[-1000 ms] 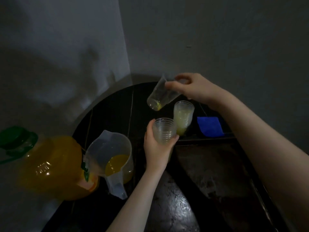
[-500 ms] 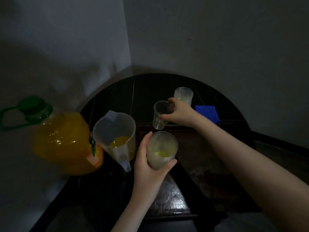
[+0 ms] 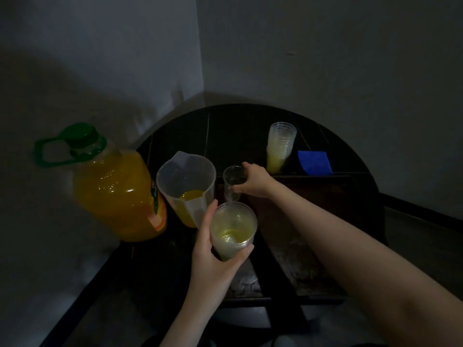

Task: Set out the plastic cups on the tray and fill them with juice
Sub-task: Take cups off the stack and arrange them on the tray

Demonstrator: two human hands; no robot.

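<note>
The right hand (image 3: 253, 180) still grips the single cup (image 3: 232, 182), now lower; the left hand (image 3: 213, 256) keeps its grip on the cup stack (image 3: 233, 230).

Clear glossy plastic cups (image 3: 232, 230), translucent matt plastic jug (image 3: 186, 180) — dark, worn, scuffed tray (image 3: 295, 246)

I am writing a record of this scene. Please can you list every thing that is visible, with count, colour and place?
juice bottle: one, orange, green cap, far left.
jug: one, clear, some orange juice, beside the bottle.
single cup: one, clear, upright at the tray's far-left corner.
cup stack in hand: one, clear, yellowish residue.
second cup stack: one, clear, behind the tray.
tray: one, dark, on the table.
cloth: one, blue, right rear.
table: one, black.
left hand: holds the stack.
right hand: fingers grip the single cup.
</note>
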